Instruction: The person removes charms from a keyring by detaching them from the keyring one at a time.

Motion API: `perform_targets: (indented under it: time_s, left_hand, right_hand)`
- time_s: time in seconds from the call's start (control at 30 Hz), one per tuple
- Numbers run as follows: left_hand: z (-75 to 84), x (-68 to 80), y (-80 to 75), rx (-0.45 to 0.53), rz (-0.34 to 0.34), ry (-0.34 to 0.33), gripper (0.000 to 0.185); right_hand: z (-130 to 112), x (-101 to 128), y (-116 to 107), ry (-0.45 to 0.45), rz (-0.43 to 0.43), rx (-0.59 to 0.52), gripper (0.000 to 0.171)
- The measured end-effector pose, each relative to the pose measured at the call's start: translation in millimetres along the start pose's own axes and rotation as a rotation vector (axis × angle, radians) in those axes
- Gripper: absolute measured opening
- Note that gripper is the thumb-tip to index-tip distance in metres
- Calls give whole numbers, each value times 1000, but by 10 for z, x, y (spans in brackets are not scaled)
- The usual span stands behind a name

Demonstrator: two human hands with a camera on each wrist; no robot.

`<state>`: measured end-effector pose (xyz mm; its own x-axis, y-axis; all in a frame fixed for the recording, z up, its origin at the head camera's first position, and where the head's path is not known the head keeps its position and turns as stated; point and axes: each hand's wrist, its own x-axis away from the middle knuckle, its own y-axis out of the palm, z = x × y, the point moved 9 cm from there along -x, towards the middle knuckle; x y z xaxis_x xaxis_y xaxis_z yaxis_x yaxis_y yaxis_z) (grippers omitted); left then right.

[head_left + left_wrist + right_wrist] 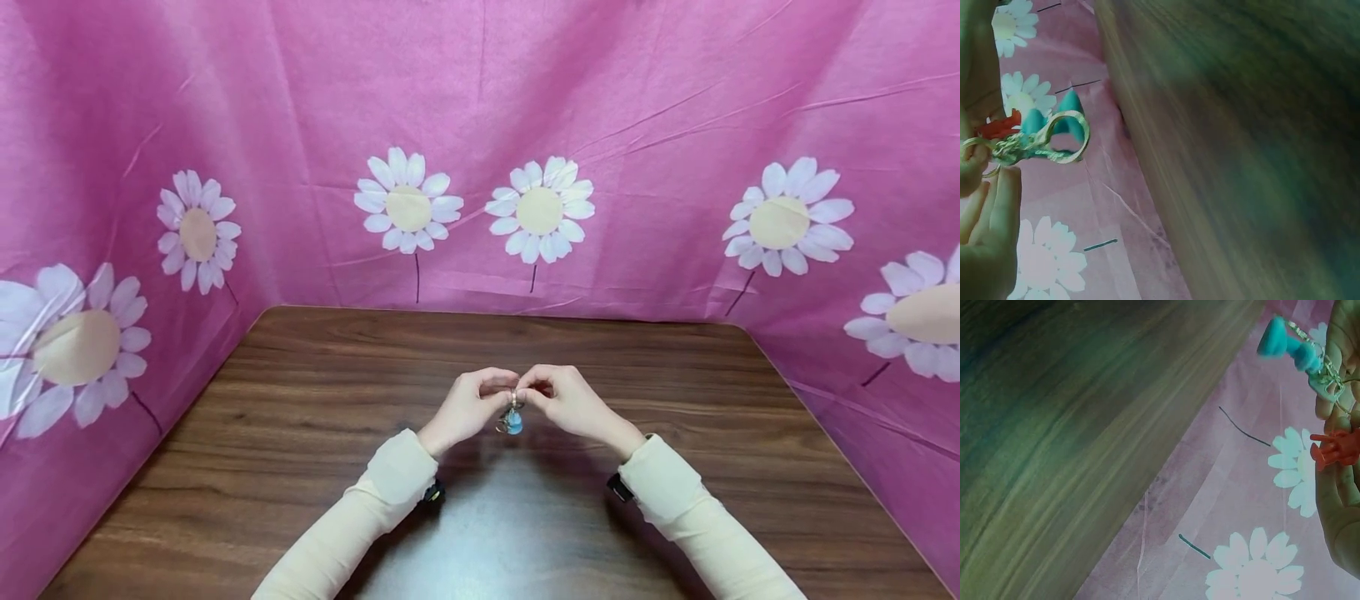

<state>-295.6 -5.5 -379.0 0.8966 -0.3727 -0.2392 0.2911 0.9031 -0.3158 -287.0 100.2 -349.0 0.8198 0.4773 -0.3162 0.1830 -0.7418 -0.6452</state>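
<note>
Close together over the middle of the table, my two hands work on a keychain with gold-coloured metal parts. My left hand [476,406] pinches its thin gold ring. From there hang a gold clasp [1079,153] with a wide loop, a short chain [1330,372] and a turquoise charm [513,422] with rounded parts. Facing it, my right hand [570,404] pinches a small red figure [1338,448] between thumb and fingers, close beside the ring. Fingers hide part of the ring and of the figure; I cannot tell whether the two are joined.
The brown wood-grain table [300,467] stretches out under both forearms. Pink cloth [645,100] printed with white daisies hangs behind it and along both sides. Cream sleeves cover the arms, and a dark strap device [619,487] shows under the right cuff.
</note>
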Motion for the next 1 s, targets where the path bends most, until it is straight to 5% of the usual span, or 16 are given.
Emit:
perform_targets:
  time_s: [0.17,0.43,0.63,1.0]
  left_hand:
    - [-19,0,30,-2,-14,2,19]
    - [187,26,-80,-262,78,199,4]
    - [331,54,-134,-382,113,282,4]
    - [399,93,-179,-452,189,382,4]
  right_hand:
    - [-36,6,-3,-5,-5,23,3]
    - [72,36,16,59,-37,-37,6]
    - [80,53,46,134,-92,-129,14]
    - [132,30,0,159,6,-101,6]
